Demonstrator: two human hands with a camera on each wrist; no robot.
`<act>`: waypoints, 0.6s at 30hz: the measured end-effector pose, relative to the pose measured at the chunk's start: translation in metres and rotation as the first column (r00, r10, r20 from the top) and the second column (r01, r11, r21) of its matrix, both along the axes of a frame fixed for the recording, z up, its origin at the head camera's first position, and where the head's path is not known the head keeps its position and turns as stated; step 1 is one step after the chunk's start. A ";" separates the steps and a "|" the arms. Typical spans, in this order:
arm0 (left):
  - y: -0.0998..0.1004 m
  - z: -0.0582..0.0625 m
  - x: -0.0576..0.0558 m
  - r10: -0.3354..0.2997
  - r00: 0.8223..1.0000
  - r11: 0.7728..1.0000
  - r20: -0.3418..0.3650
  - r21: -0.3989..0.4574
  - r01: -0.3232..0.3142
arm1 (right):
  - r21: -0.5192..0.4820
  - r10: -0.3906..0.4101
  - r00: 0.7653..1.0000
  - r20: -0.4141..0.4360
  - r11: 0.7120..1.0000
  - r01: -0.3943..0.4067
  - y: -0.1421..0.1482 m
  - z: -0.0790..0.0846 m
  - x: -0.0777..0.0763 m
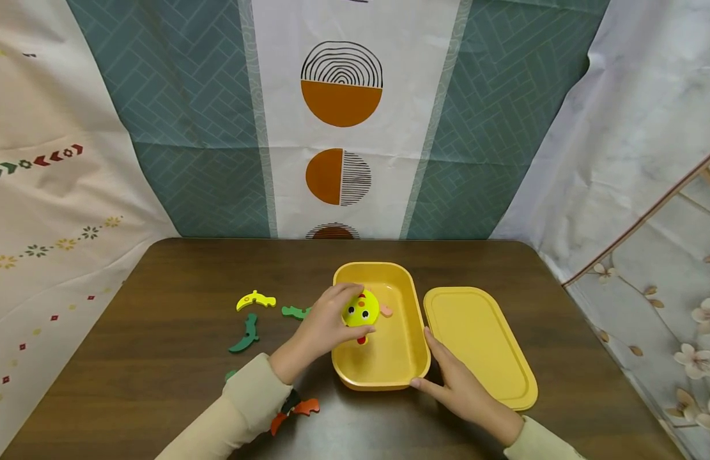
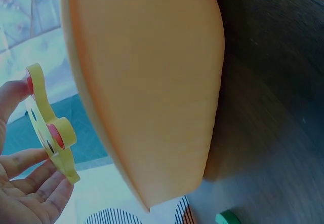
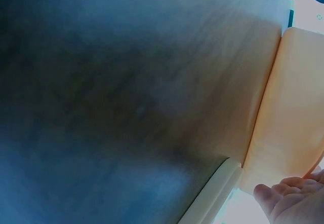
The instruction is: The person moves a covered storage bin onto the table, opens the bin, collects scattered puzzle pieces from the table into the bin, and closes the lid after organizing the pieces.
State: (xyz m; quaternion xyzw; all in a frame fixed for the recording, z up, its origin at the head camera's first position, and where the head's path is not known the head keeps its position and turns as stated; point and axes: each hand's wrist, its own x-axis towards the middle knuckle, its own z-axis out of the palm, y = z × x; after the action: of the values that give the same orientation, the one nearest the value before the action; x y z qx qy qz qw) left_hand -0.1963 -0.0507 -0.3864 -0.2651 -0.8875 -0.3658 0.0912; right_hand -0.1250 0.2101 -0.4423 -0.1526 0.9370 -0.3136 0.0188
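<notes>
My left hand point(image 1: 331, 313) pinches a flat, round yellow chick-face piece point(image 1: 362, 309) between thumb and fingers, over the left part of a deep yellow box point(image 1: 395, 351). In the left wrist view the chick-face piece point(image 2: 55, 133) stands on edge, above the rim of the box point(image 2: 147, 82). A small pink piece point(image 1: 386, 310) shows past it, inside the box; the rest of it is hidden. My right hand point(image 1: 464, 386) rests against the box's near right corner, thumb at the front and extended fingers along the right side.
A flat yellow lid point(image 1: 481, 345) lies right of the box. To the left are a yellow curved piece point(image 1: 255, 299), a dark green one point(image 1: 246, 333) and a green one point(image 1: 296, 312). Orange-red pieces point(image 1: 306, 407) and a black one point(image 1: 290, 401) lie by my left sleeve.
</notes>
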 end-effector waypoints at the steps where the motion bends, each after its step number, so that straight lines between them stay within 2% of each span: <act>1: 0.002 -0.001 -0.001 -0.005 1.000 1.000 -0.001 -0.006 0.005 | 0.000 -0.001 1.000 -0.002 1.000 0.001 0.000 0.000 0.000; 11: 0.016 -0.009 -0.009 -0.041 0.998 0.993 0.048 -0.112 0.046 | -0.005 0.013 1.000 0.005 1.000 -0.013 -0.003 0.000 0.000; 18: 0.036 -0.009 -0.013 -0.074 0.996 0.982 0.055 -0.170 0.082 | 0.019 0.003 0.999 -0.042 1.000 -0.002 -0.001 -0.001 0.001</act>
State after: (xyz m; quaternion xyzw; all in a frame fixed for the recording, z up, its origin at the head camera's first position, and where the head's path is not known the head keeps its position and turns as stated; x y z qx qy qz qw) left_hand -0.2092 -0.0152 -0.3958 -0.2975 -0.9066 -0.2976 0.0320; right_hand -0.1241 0.2094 -0.4432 -0.1602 0.9399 -0.3014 0.0012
